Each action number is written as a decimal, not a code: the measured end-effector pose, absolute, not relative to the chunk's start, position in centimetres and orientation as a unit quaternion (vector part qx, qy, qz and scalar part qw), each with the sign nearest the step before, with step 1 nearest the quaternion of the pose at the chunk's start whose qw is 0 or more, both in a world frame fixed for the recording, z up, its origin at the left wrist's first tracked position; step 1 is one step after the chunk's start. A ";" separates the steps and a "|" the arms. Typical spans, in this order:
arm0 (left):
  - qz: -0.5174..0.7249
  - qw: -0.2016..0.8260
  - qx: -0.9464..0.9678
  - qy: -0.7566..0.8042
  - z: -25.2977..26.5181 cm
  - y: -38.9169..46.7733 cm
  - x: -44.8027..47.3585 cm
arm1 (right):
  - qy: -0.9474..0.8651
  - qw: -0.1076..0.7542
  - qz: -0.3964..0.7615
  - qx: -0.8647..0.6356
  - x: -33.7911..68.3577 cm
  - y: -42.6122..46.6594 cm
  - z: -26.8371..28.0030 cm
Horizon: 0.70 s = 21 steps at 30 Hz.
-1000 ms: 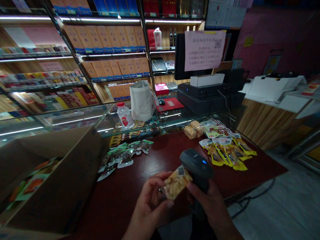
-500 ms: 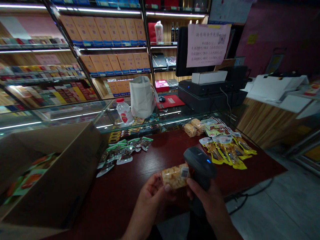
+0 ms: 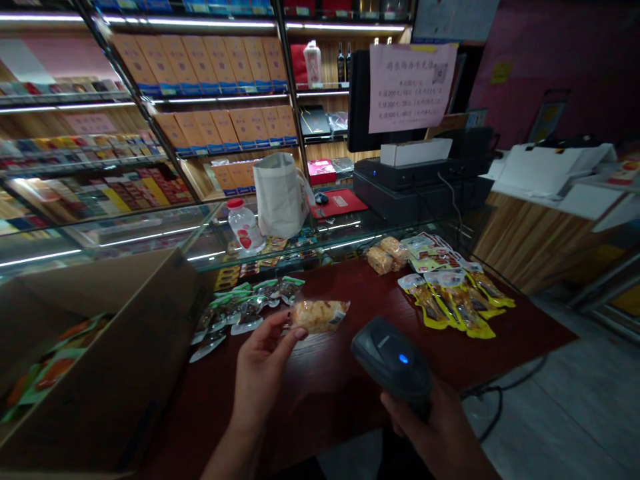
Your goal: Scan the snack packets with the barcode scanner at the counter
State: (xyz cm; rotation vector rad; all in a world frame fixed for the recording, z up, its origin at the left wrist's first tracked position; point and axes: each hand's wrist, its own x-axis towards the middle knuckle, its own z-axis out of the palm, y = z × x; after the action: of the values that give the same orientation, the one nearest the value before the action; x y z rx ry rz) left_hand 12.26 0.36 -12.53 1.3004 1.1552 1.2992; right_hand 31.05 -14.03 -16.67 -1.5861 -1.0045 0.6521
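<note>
Between the thumb and fingers of my left hand [image 3: 267, 360] is one end of a clear-wrapped puffed snack [image 3: 317, 316], held above the dark red tabletop. A small barcode label shows at its right end. My right hand [image 3: 425, 417] is wrapped round the handle of a dark barcode scanner [image 3: 393, 360], whose blue light is lit. The scanner head tilts toward the snack but stands apart from it. Behind lie more wrapped puffed snacks [image 3: 387, 253]. Yellow-edged snack pouches [image 3: 453, 300] are at the right, and green-topped small packs [image 3: 250, 300] are near my left hand.
A cardboard box [image 3: 145, 347] with green and orange packets stands at the left. On the glass counter are a red-capped bottle [image 3: 244, 227], a white bag [image 3: 281, 193] and a red mat [image 3: 345, 202]. A monitor [image 3: 361, 100] bears a paper sign. Shelves of boxes line the back.
My left hand has carried the snack left and farther from me, away from my right hand. The scanner has dropped slightly and no longer sits close beside the snack.
</note>
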 end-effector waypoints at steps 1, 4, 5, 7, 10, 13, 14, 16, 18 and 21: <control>0.526 0.458 0.538 0.473 -12.5 0.5 12.3 | -0.430 0.542 0.282 -0.665 31.0 -14.0 -16.5; 0.523 0.441 0.553 0.476 -12.6 0.8 12.5 | -0.442 0.538 0.292 -0.656 31.3 -14.0 -16.3; 0.523 0.435 0.557 0.477 -12.7 1.0 12.6 | -0.444 0.536 0.295 -0.654 31.4 -14.0 -16.3; 0.522 0.422 0.565 0.479 -13.1 1.3 12.6 | -0.452 0.531 0.299 -0.651 31.7 -13.9 -16.3; 0.512 0.415 0.574 0.486 -13.6 1.7 12.8 | -0.466 0.529 0.284 -0.650 32.1 -13.8 -16.6; 0.506 0.420 0.574 0.488 -13.7 1.8 13.3 | -0.479 0.529 0.257 -0.652 32.4 -13.7 -16.8; 0.504 0.425 0.572 0.488 -13.6 1.8 13.6 | -0.477 0.531 0.246 -0.656 32.6 -13.7 -16.9; 0.498 0.442 0.567 0.484 -13.4 2.0 14.1 | -0.478 0.533 0.232 -0.658 32.9 -13.5 -17.2; 0.492 0.466 0.563 0.473 -13.4 2.6 14.9 | -0.476 0.538 0.238 -0.654 33.3 -13.3 -17.3; 0.470 0.524 0.558 0.439 -14.1 4.9 16.5 | -0.436 0.553 0.267 -0.657 33.7 -13.0 -17.6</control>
State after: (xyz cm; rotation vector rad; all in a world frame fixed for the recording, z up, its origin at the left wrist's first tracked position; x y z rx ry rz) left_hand 16.50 4.88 -14.11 1.3343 1.0511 1.1259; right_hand 33.72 -13.04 -17.58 -1.5540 -1.0318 0.6314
